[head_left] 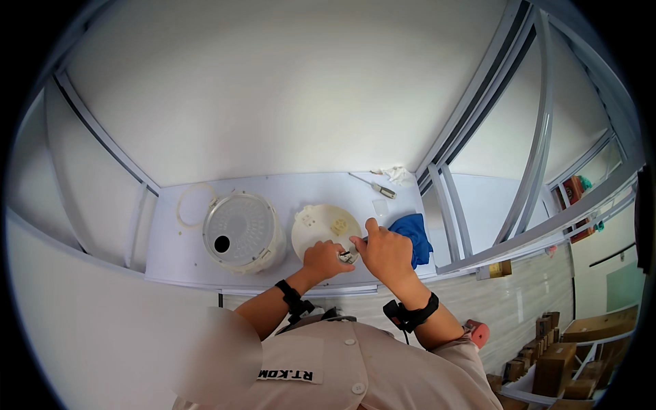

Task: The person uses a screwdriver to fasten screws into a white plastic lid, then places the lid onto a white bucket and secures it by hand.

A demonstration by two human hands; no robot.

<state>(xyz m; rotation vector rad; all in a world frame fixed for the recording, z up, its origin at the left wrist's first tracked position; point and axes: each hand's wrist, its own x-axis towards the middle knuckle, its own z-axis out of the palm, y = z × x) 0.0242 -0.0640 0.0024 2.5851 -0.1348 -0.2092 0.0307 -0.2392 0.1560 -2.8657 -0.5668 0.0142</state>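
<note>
Over the near edge of a round cream plastic lid (311, 229), my left hand (324, 260) is closed on a small whitish part (347, 257) with dark bits. My right hand (388, 254) is closed close beside that part, its fingers bent toward it; whatever it grips is mostly hidden. To the left stands a round white tub-like appliance (273, 239) with a grey, patterned top (242, 219) and a black round opening in it. A crumpled blue cloth (413, 236) lies just beyond my right hand.
A screwdriver (384, 190) lies at the back right, near a crumpled white tissue (395, 175) and a small clear piece (380, 208). A thin cream ring (181, 208) lies left of the appliance. White-framed partitions (451, 205) border the white table (307, 184).
</note>
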